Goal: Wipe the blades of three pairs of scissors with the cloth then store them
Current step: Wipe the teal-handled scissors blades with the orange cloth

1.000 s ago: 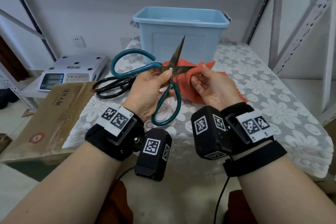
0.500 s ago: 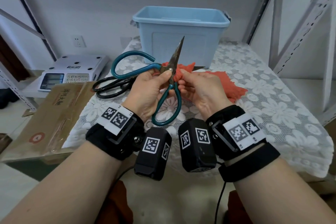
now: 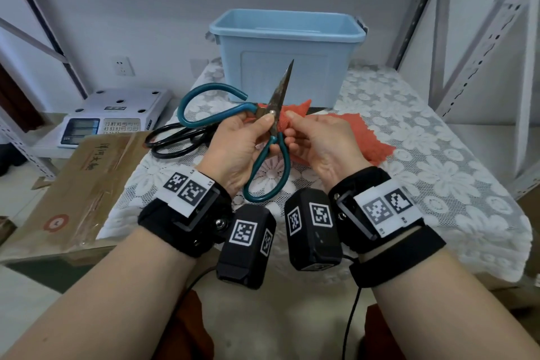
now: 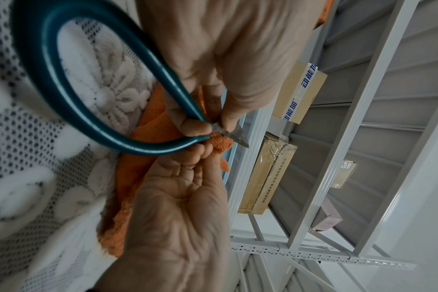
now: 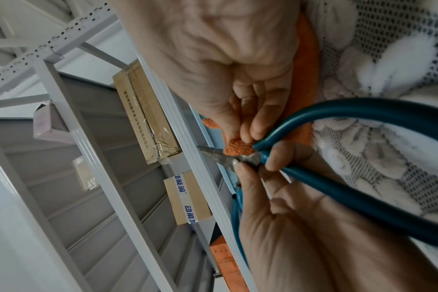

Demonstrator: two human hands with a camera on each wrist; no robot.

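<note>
My left hand [image 3: 260,128] grips the teal-handled scissors [image 3: 280,166] at the pivot, thumb on the rivet, above the table. The scissors are spread: one rusty blade [image 3: 282,88] points up toward the blue bin [image 3: 286,73]. The other blade runs right into the orange cloth [image 3: 371,140]. My right hand [image 3: 295,126] pinches a bunch of that cloth around this blade, right beside the pivot. In the right wrist view, the cloth [image 5: 238,148] sits against the blade by the teal handle [image 5: 363,197]. Black-handled scissors [image 3: 175,140] lie on the table to the left.
A lace tablecloth [image 3: 438,161] covers the table. The blue bin stands open at the back. A digital scale [image 3: 114,120] and a flat cardboard box [image 3: 81,178] lie to the left. Metal shelf uprights [image 3: 482,47] rise on the right.
My right hand has slid the cloth leftward along the lower blade, from out near the tip to right beside the pivot. The left hand and the scissors have stayed in place.
</note>
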